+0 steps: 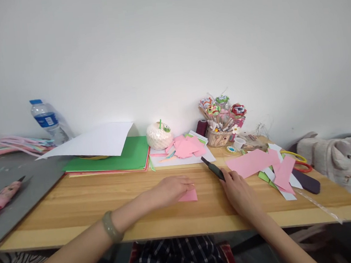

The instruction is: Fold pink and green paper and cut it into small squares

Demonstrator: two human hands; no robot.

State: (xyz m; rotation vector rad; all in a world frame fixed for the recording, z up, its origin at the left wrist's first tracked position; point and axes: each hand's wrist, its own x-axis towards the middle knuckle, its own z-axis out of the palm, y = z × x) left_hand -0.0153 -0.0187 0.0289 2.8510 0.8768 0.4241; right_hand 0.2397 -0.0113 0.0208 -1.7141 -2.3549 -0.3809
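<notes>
My left hand (pixel 171 190), with a jade-coloured bangle on the wrist, rests at the middle of the table. Its fingers are together on a small piece of pink paper (pixel 187 195), covering part of it. My right hand (pixel 238 191) is closed around the lower end of a slim dark grey tool (pixel 214 169). That tool points up and left, apart from the pink piece; its exact kind is hard to make out. Behind both hands, a pile of cut pink paper pieces (pixel 187 146) lies on a white sheet (pixel 209 156).
Green paper (pixel 134 154) and a lifted white sheet (pixel 98 141) lie at left, near a water bottle (pixel 47 120). At the back stand a white woven ball (pixel 159 136) and a basket of paper flowers (pixel 218 137). Pink scraps (pixel 248 163) and a bag (pixel 338 160) are right.
</notes>
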